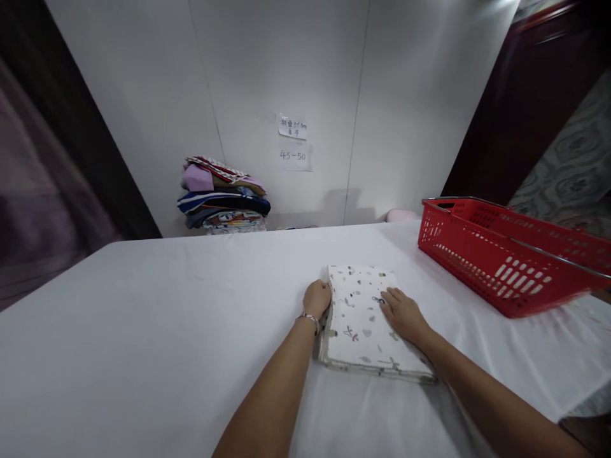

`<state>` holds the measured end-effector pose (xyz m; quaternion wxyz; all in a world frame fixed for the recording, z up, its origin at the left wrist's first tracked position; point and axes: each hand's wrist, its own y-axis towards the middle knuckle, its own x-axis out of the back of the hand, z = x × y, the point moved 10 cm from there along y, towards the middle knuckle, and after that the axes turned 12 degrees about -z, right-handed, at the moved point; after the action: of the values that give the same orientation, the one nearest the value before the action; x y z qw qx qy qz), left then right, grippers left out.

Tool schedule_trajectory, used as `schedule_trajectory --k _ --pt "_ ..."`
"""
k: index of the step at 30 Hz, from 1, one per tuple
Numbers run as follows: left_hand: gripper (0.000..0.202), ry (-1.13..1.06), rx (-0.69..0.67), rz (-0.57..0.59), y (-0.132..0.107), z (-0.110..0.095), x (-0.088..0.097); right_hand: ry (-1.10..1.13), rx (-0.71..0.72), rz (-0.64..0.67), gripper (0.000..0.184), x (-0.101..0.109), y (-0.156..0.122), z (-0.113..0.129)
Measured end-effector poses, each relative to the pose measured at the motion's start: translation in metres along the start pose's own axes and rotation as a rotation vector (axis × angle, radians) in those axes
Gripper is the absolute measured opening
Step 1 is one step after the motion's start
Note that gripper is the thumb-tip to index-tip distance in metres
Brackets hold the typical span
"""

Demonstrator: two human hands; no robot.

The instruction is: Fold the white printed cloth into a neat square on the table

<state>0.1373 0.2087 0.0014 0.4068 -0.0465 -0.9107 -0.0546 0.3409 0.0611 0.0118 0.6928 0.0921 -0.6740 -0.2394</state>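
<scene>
A white cloth (361,324) printed with small leaves, hearts and other little figures lies folded into a thick rectangle on the white-covered table (191,343). My left hand (317,298), with a bracelet at the wrist, is closed at the cloth's left edge; its fingers curl in against the layers, and their tips are partly hidden. On the right side of the cloth's top, my right hand (405,315) rests flat with its fingers stretched out.
A red plastic basket (477,254) with metal handles stands at the right of the table. Beyond the far edge, a stack of folded fabrics (224,197) leans near the wall. Two paper notes (294,156) hang there. A pinkish object (401,215) shows behind the table.
</scene>
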Motion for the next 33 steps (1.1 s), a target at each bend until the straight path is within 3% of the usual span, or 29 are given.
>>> schedule_trajectory --k 6,12,17,23,28,33 --pt "0.02 0.018 -0.009 0.014 0.019 -0.013 -0.009 0.032 0.048 0.03 0.044 -0.009 0.036 0.013" --pt "0.02 0.026 0.021 -0.003 0.032 -0.017 -0.016 0.0 -0.005 0.082 0.047 -0.031 0.067 0.013" --pt "0.024 0.02 0.051 -0.032 0.034 -0.009 -0.015 -0.068 -0.006 0.078 0.046 -0.037 0.067 0.008" --pt "0.024 0.009 0.014 0.015 0.045 -0.016 -0.024 -0.081 -0.032 0.081 0.051 -0.04 0.07 -0.003" --pt "0.026 -0.005 0.028 -0.012 0.052 -0.014 -0.027 -0.108 -0.015 0.056 0.05 -0.044 0.068 -0.005" --pt "0.022 -0.097 0.007 0.044 0.053 -0.009 -0.03 -0.11 -0.021 0.063 0.05 -0.044 0.068 -0.004"
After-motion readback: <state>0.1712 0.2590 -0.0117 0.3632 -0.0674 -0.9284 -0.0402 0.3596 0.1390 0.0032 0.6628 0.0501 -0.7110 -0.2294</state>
